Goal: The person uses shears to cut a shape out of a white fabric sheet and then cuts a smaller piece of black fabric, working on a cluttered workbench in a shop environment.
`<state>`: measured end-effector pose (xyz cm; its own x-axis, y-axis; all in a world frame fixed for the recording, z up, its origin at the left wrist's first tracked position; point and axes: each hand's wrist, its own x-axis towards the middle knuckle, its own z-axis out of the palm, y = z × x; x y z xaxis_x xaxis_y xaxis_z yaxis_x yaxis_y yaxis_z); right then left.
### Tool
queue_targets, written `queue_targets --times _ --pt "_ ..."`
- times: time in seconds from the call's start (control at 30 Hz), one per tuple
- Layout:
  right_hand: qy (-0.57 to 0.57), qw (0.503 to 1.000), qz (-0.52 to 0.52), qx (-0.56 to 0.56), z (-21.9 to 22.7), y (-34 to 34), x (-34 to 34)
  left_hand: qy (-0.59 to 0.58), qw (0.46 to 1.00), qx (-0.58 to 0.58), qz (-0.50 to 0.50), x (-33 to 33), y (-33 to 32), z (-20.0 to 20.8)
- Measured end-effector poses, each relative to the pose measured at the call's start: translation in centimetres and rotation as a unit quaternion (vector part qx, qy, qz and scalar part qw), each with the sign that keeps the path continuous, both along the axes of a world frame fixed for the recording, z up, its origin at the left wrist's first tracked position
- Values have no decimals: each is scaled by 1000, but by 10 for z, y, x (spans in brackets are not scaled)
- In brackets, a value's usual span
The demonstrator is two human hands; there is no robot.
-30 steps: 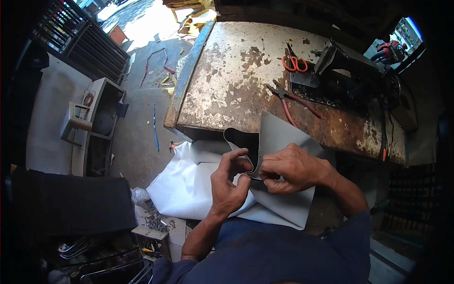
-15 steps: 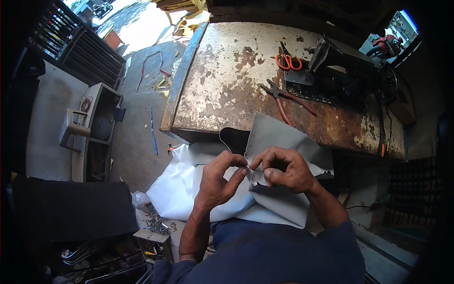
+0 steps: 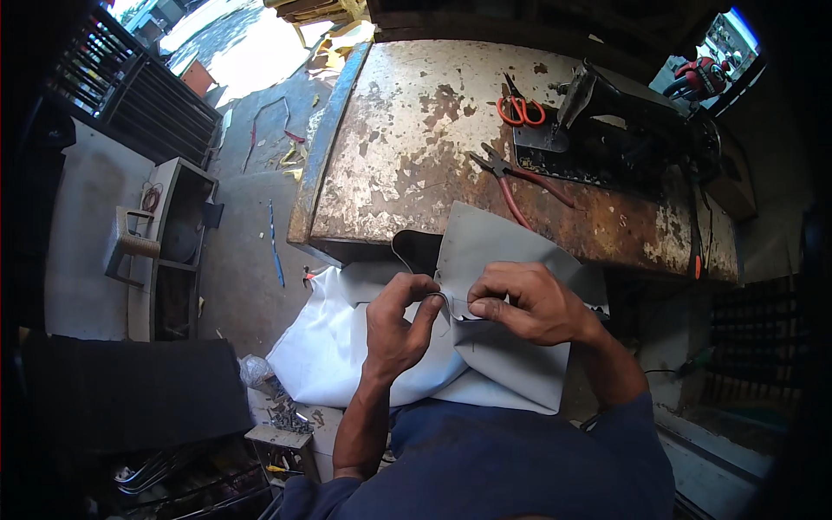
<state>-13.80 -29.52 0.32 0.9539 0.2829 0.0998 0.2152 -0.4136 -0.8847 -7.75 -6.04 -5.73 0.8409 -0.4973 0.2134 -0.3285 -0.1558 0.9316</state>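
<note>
Grey leatherette-like sheet material [image 3: 485, 238] lies across my lap, its white side [image 3: 325, 338] spread out to the left. Between thumb and forefinger, my left hand [image 3: 400, 319] pinches a folded edge of the grey sheet. My right hand [image 3: 530, 303] is just to the right of it, thumb and forefinger pressed together beside the seam. A fine line, perhaps thread, shows between the two hands; what the right fingertips hold is too small to make out. Small holes or stitches run along the upright flap's left edge.
Ahead stands a worn workbench [image 3: 381, 173] with peeling paint. On it are pliers [image 3: 511, 178] with red handles, orange-handled scissors [image 3: 522, 110] and a black sewing machine [image 3: 637, 130]. A metal box [image 3: 282, 438] with small hardware sits at lower left, near a dark padded seat [image 3: 139, 394].
My right hand has drawn slightly right, away from the left, and its fingers have closed together. My left hand keeps its pinch on the edge. The whole view has shifted a little.
</note>
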Motion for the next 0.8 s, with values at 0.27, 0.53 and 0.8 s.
queue_targets --times 0.27,0.53,0.8 --pt "257 871 -11 419 -22 20 2 23 999 -31 -38 -2 -3 2" --pt "253 867 -77 423 -15 32 -13 -45 998 32 -5 -1 -9 4" --pt "155 941 -154 259 26 20 -40 -113 988 48 96 13 11 -22"
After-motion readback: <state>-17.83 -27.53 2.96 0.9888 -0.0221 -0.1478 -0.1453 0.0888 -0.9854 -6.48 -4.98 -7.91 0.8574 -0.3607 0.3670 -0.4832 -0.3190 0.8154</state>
